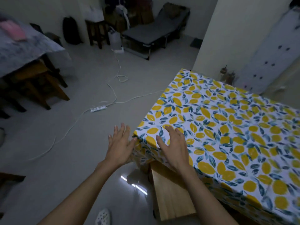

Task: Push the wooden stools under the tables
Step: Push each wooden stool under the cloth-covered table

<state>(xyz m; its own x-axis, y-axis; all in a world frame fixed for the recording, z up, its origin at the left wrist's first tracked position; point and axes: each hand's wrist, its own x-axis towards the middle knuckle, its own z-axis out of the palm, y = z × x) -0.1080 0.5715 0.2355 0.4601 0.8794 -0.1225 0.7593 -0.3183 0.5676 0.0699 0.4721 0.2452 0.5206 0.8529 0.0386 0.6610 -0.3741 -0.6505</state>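
A light wooden stool (pixel 172 194) stands at the near side of a table with a lemon-print cloth (pixel 235 127); its far end is tucked under the hanging cloth, its near end sticks out. My left hand (pixel 120 143) hovers open over the floor beside the table's corner, fingers spread. Above that corner my right hand (pixel 173 146) is also open, holding nothing. At the left, brown wooden stools (pixel 40 85) sit partly under a second table with a grey patterned cloth (pixel 27 46). A dark stool (pixel 97 33) stands by the far wall.
A white power strip (pixel 98 108) and its long cables (pixel 116 75) trail across the grey floor between the tables. A folding cot (pixel 154 34) and bags fill the back. A white slipper (pixel 103 216) shows at the bottom edge. A pale wall corner rises behind the lemon table.
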